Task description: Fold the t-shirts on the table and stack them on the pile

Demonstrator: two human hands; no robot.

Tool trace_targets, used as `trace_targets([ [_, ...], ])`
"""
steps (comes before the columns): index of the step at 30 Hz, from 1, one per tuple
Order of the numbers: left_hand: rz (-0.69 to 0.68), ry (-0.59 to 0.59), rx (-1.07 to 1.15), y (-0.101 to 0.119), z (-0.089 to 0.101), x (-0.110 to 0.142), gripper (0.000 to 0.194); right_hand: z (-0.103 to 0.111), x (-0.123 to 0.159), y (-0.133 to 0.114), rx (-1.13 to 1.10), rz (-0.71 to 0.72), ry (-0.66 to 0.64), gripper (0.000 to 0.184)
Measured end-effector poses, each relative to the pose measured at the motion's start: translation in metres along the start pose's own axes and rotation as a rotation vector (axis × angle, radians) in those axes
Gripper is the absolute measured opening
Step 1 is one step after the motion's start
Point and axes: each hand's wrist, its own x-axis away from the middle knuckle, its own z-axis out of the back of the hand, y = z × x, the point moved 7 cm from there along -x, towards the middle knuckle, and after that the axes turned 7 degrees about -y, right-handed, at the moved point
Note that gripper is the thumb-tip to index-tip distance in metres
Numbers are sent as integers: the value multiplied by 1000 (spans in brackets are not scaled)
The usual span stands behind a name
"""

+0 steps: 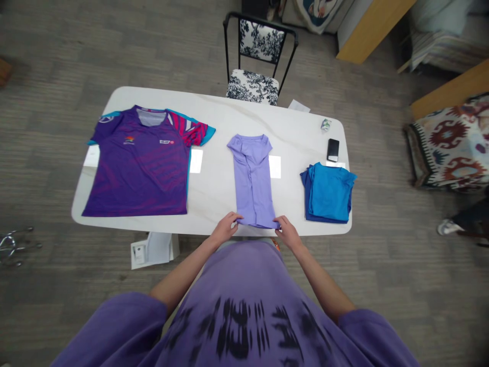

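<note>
Pinching the near hem of the lilac shirt (252, 181), both hands sat at the front edge of the tabletop (217, 188): left hand (225, 228) on the hem's left corner, right hand (287, 232) on the right corner. Each grip was closed on fabric, fingers curled over the hem.

Lilac shirt lay mid-tabletop as a narrow strip, sides already folded in, collar at the far end. By my read, lengthwise folds were done and the crosswise fold was not yet made.

Right of it: blue stack (329, 192), folded, looked finished. Left of it: purple jersey (143, 163) was flat and fully open, untouched. So roughly one pile done, one shirt half done, one left.

Farther back: phone (333, 150) just beyond the blue stack, a small crumpled item (325, 124) behind that, too small to identify. Chair (257, 63) stood beyond the far edge.

Hard to make out: how many garments were in the blue stack; two shades showed, count unclear. Fingertips under the hem were hidden. Papers (153, 248) on the floor under the near edge were partly cut off by the tabletop.
</note>
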Motion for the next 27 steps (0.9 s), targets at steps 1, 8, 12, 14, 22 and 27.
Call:
trace_targets([
  [1,-14,-18,-20,0,6,-3,51,3,-4,-3,31,-10,0,48],
  [8,-16,-137,-43,5,23,-13,27,21,-30,-11,112,62,-234,26],
  [12,-63,-158,78,20,54,-41,22,67,-74,-13,3,206,-333,25],
  [14,-66,-93,79,23,88,-77,24,104,-118,-10,-26,255,-318,24],
  [22,5,258,-116,-40,258,-335,25,238,-402,29,1,343,-118,27],
  [27,298,413,-130,-126,284,-457,61,237,-546,90,75,-61,72,56],
])
